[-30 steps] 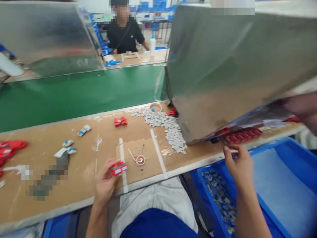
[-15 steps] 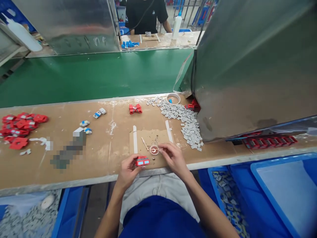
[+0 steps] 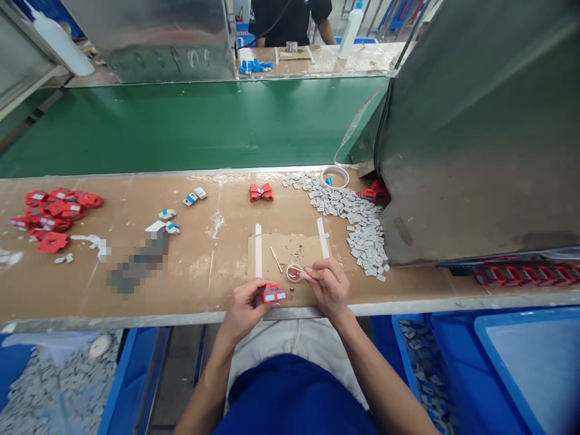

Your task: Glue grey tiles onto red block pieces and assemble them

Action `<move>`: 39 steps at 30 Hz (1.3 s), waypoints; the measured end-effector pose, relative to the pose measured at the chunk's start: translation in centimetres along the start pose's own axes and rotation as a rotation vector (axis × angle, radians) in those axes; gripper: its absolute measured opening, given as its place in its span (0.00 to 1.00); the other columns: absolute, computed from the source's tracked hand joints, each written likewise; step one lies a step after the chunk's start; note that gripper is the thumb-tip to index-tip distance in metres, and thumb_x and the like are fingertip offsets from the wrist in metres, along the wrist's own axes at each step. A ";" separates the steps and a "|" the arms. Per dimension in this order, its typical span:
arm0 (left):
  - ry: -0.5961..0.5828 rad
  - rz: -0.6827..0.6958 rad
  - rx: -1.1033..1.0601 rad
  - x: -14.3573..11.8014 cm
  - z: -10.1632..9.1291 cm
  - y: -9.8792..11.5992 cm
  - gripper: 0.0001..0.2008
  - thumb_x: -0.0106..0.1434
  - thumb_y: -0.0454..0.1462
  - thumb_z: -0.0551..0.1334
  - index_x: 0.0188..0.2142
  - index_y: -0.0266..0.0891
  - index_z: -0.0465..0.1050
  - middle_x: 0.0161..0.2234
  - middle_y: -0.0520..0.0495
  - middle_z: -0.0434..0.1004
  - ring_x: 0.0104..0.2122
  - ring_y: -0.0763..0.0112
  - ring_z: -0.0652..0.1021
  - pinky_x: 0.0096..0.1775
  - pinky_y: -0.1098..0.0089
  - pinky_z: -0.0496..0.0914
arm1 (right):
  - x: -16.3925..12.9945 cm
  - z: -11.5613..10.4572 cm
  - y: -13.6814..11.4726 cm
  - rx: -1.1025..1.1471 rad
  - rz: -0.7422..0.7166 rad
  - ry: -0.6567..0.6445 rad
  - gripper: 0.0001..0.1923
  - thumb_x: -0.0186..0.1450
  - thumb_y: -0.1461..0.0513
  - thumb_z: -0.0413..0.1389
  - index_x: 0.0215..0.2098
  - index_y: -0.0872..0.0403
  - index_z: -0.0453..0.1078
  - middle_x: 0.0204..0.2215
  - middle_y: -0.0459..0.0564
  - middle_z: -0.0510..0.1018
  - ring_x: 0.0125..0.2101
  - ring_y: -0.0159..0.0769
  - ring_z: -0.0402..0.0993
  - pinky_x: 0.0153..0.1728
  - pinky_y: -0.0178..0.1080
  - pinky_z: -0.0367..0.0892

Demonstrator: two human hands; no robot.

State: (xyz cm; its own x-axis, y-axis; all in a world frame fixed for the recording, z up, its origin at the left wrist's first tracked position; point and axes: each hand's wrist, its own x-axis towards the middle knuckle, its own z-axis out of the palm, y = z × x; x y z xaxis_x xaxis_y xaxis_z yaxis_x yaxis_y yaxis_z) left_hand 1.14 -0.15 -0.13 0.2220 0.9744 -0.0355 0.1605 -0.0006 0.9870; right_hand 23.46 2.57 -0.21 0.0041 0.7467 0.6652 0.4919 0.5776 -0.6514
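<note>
My left hand (image 3: 244, 308) grips a small red part with pale blue windows (image 3: 272, 294) just above the front edge of the brown workbench (image 3: 190, 266). Close to its right, my right hand (image 3: 330, 287) pinches a thin stick whose tip rests in a small round clear dish (image 3: 295, 272). Both sit on a taped cardboard patch (image 3: 290, 254), where another thin stick (image 3: 276, 258) lies loose.
A heap of small grey tiles (image 3: 357, 223) spreads right of the patch, beside a large metal sheet box (image 3: 475, 133). Red parts (image 3: 54, 211) pile at far left, a red pair (image 3: 261, 192) mid-bench. Blue bins (image 3: 521, 362) sit below; a green conveyor (image 3: 181, 127) and another person lie beyond.
My right hand came from the red parts at the right to the dish and took up the stick. The view tilted downward. My left hand kept the red part.
</note>
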 end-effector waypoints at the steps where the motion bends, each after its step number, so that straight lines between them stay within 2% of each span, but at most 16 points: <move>1: -0.002 0.000 0.000 0.0 0.0 0.0 0.13 0.59 0.40 0.73 0.42 0.36 0.80 0.37 0.41 0.85 0.34 0.63 0.83 0.37 0.68 0.76 | -0.2 0.0 0.0 0.020 0.027 0.009 0.10 0.70 0.62 0.61 0.30 0.49 0.72 0.28 0.47 0.77 0.28 0.35 0.72 0.30 0.38 0.66; 5: 0.002 0.020 0.019 0.1 0.0 -0.1 0.13 0.59 0.39 0.73 0.42 0.37 0.80 0.36 0.42 0.85 0.34 0.64 0.82 0.37 0.69 0.75 | -0.9 -0.1 -0.1 0.110 0.275 0.060 0.10 0.72 0.59 0.60 0.31 0.51 0.71 0.30 0.48 0.80 0.31 0.36 0.77 0.33 0.38 0.71; 8: -0.004 0.042 0.058 0.1 -0.1 -0.1 0.11 0.61 0.38 0.72 0.42 0.37 0.80 0.35 0.43 0.85 0.34 0.65 0.82 0.37 0.70 0.74 | -1.0 -0.2 -0.3 0.203 0.498 0.100 0.13 0.71 0.55 0.60 0.30 0.52 0.71 0.29 0.49 0.81 0.30 0.36 0.78 0.30 0.37 0.72; 11: -0.007 0.052 0.093 0.0 0.1 -0.1 0.10 0.62 0.38 0.71 0.42 0.38 0.79 0.36 0.43 0.84 0.34 0.64 0.82 0.37 0.69 0.74 | -0.9 -0.6 -1.2 0.296 0.594 0.140 0.15 0.70 0.53 0.62 0.29 0.52 0.70 0.28 0.49 0.82 0.28 0.35 0.78 0.29 0.36 0.73; 15: 0.007 0.097 0.148 -0.2 0.4 0.0 0.08 0.63 0.36 0.70 0.42 0.38 0.78 0.37 0.43 0.83 0.36 0.64 0.82 0.38 0.69 0.75 | -0.8 -1.1 -3.5 0.355 0.523 0.081 0.12 0.71 0.58 0.62 0.30 0.51 0.70 0.30 0.49 0.84 0.31 0.36 0.83 0.32 0.35 0.75; 20: 0.022 0.180 0.176 0.0 0.6 0.1 0.06 0.64 0.34 0.68 0.41 0.39 0.77 0.37 0.44 0.83 0.37 0.64 0.82 0.39 0.69 0.75 | -0.7 -0.5 -5.2 0.248 0.374 -0.051 0.09 0.72 0.60 0.60 0.32 0.50 0.71 0.30 0.50 0.86 0.32 0.38 0.85 0.33 0.37 0.78; 26: 0.016 0.199 0.183 0.1 0.6 0.3 0.06 0.63 0.33 0.68 0.41 0.39 0.77 0.36 0.44 0.83 0.36 0.64 0.83 0.38 0.69 0.75 | -0.6 0.5 -5.0 0.177 0.287 -0.104 0.09 0.72 0.62 0.59 0.32 0.50 0.70 0.31 0.49 0.86 0.31 0.36 0.85 0.33 0.36 0.78; 32: 0.000 0.219 0.198 0.1 0.5 0.5 0.06 0.64 0.33 0.68 0.41 0.39 0.76 0.36 0.45 0.83 0.36 0.65 0.83 0.38 0.70 0.75 | -0.7 0.2 -4.8 0.077 0.217 -0.118 0.08 0.72 0.63 0.59 0.33 0.50 0.70 0.30 0.49 0.85 0.30 0.37 0.84 0.31 0.35 0.77; 39: -0.003 0.213 0.215 0.0 0.5 0.2 0.07 0.63 0.32 0.67 0.41 0.39 0.76 0.37 0.44 0.83 0.37 0.64 0.83 0.39 0.69 0.75 | -0.6 0.2 -4.9 0.099 0.187 -0.131 0.09 0.72 0.65 0.59 0.33 0.50 0.68 0.31 0.48 0.85 0.30 0.35 0.84 0.32 0.34 0.76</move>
State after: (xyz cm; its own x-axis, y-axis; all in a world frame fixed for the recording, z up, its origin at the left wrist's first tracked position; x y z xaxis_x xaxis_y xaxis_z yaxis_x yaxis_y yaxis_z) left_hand 1.61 -0.28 0.03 0.2751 0.9467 0.1676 0.3099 -0.2524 0.9167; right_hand 20.86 -0.60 2.48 -0.0295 0.8764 0.4807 0.4051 0.4501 -0.7958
